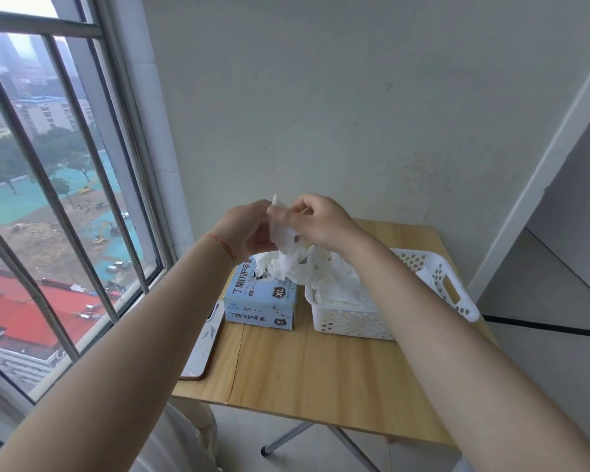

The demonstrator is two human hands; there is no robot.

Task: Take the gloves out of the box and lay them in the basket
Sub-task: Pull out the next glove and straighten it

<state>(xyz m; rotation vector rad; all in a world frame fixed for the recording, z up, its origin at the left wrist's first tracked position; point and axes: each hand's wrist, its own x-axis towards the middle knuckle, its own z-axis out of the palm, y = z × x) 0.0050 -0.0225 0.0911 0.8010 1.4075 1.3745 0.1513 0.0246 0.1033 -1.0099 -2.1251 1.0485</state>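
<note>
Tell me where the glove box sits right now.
In the head view the blue glove box sits on the wooden table, left of the white basket, with a phone at its left.

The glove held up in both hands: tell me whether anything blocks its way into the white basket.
Nothing visible does. The glove hangs between left hand and right hand, above the box; the basket beside it is open-topped.

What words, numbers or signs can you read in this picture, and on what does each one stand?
"丁腈防护手套": front of the box.
"丁腈防护手套": top of the box, its far end hidden by a wrist.
"XL": front badge of the box.
"XL": top badge of the box.
Small logo and fine print on the box: too small to read.
</note>
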